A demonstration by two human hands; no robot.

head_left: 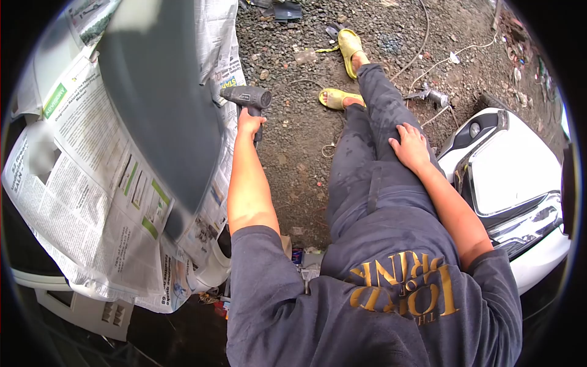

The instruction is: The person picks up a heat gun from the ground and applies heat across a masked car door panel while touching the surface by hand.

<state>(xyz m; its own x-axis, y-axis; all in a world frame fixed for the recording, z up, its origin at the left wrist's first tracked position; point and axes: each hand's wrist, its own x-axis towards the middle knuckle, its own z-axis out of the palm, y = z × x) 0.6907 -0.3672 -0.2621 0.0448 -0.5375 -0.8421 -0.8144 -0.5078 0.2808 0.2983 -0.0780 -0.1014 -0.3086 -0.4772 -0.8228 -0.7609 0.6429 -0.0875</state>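
My left hand (249,122) is wrapped round the handle of a dark hair dryer (246,96). Its nozzle points left at a grey car body panel (162,104), a small distance from the masked edge. Newspaper sheets (98,165) cover the surfaces on both sides of the grey area. A smooth grey patch covers much of the panel, with lighter areas at its top and lower end. My right hand (411,147) lies on my thigh, fingers spread over the dark trousers (385,116), holding nothing.
Gravelly ground (293,159) with scattered litter lies between the panel and my legs. A white bumper-like car part (513,165) stands close on my right. Near it lie a metal spray gun-like tool (437,96) and a thin pale cord (455,55).
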